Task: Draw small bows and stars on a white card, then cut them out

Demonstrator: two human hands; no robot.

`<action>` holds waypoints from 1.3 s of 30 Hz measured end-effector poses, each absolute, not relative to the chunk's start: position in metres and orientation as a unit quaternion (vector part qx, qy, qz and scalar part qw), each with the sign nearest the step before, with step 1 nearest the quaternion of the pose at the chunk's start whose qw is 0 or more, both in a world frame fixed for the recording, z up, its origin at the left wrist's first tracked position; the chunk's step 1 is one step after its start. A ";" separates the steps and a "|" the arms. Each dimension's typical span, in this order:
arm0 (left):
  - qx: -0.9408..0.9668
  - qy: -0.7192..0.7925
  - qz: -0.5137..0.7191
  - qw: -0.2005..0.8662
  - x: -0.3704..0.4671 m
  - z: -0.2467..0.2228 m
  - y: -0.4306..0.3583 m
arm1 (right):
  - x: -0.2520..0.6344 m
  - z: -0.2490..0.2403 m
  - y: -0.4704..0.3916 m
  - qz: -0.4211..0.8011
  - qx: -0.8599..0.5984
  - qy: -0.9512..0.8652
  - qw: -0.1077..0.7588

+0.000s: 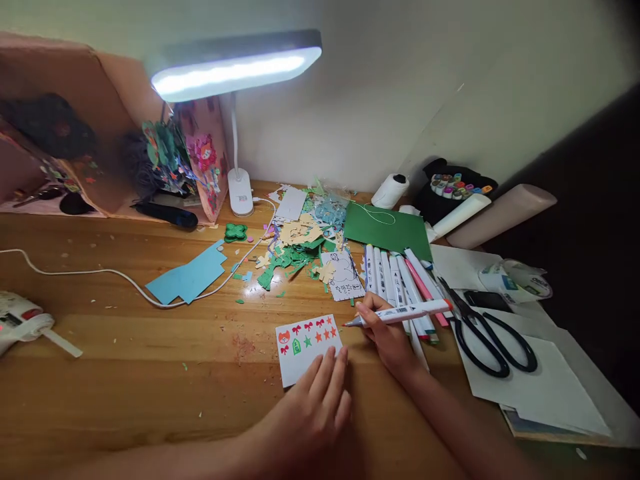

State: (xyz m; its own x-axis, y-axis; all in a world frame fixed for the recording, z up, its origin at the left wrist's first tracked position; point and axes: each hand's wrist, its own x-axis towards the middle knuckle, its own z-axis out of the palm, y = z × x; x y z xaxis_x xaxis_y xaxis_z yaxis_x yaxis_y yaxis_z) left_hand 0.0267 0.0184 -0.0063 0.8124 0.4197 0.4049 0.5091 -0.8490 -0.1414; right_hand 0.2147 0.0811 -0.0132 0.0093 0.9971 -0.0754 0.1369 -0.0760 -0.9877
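Observation:
A small white paper (300, 367) lies tilted on the wooden table, bearing red bows, orange stars, a green star, a green tag shape and an orange animal face. My left hand (320, 400) rests flat on its lower right part, fingers stretched out. To the right of the paper, my right hand (387, 337) grips a white marker (400, 313) with an orange-red end. The marker's tip points left, close to the paper's upper right corner. Several more markers (395, 277) lie behind my right hand, beside a white card (344, 277) with black drawings.
Colored paper scraps (297, 243) are heaped at the back centre, near green paper (390, 230). Black scissors (493, 333) lie on white sheets (550, 387) at right. Blue paper (187, 273) and a white cable (110, 271) are at left. A lit lamp (240, 67) hangs above.

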 end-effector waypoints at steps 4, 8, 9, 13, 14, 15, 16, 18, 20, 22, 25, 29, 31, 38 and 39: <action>-0.897 -0.338 -0.239 0.153 0.011 -0.007 -0.008 | 0.212 -0.010 0.082 0.442 -0.556 -0.532 0.461; -0.873 -0.392 -0.244 0.160 -0.005 -0.019 -0.022 | 0.206 -0.004 0.081 0.390 -0.552 -0.581 0.454; -0.872 -0.392 -0.246 0.163 -0.007 -0.022 -0.023 | 0.205 -0.002 0.081 0.388 -0.549 -0.593 0.444; -0.870 -0.387 -0.256 0.166 -0.007 -0.032 -0.020 | 0.203 0.005 0.079 0.409 -0.539 -0.626 0.389; -0.869 -0.386 -0.263 0.167 -0.006 -0.033 -0.019 | 0.202 0.006 0.079 0.413 -0.535 -0.633 0.378; -0.867 -0.383 -0.269 0.169 -0.006 -0.034 -0.019 | 0.201 0.006 0.078 0.416 -0.531 -0.638 0.371; -0.868 -0.379 -0.273 0.170 -0.006 -0.034 -0.019 | 0.201 0.005 0.078 0.420 -0.528 -0.640 0.368; -0.870 -0.370 -0.276 0.173 -0.009 -0.033 -0.019 | 0.199 0.002 0.078 0.430 -0.524 -0.635 0.370; -0.877 -0.363 -0.272 0.162 -0.012 -0.027 -0.017 | 0.198 -0.001 0.078 0.440 -0.522 -0.624 0.380; -0.889 -0.356 -0.259 0.123 -0.016 -0.016 -0.013 | 0.199 0.000 0.077 0.420 -0.522 -0.628 0.396; -0.907 -0.360 -0.218 -0.004 -0.018 0.007 0.002 | 0.203 0.007 0.073 0.370 -0.517 -0.640 0.433; -0.825 -0.500 -0.176 -0.198 -0.013 0.028 0.029 | 0.207 0.012 0.060 0.428 -0.462 -0.614 0.476; -0.795 -0.511 -0.196 -0.260 -0.010 0.028 0.037 | 0.206 0.014 0.052 0.492 -0.422 -0.595 0.476; -0.800 -0.468 -0.192 -0.323 -0.004 0.018 0.034 | 0.189 0.033 0.038 0.556 -0.391 -0.616 0.397; -0.806 -0.458 -0.186 -0.325 -0.005 0.019 0.032 | 0.187 0.034 0.036 0.552 -0.392 -0.626 0.387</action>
State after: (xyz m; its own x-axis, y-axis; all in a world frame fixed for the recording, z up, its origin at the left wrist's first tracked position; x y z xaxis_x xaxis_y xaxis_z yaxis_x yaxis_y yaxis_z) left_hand -0.0052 0.0324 0.0190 0.5107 0.8597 0.0022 0.6184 -0.3692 0.6937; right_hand 0.1868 0.0361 0.0337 -0.3929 0.9180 0.0532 0.0634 0.0847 -0.9944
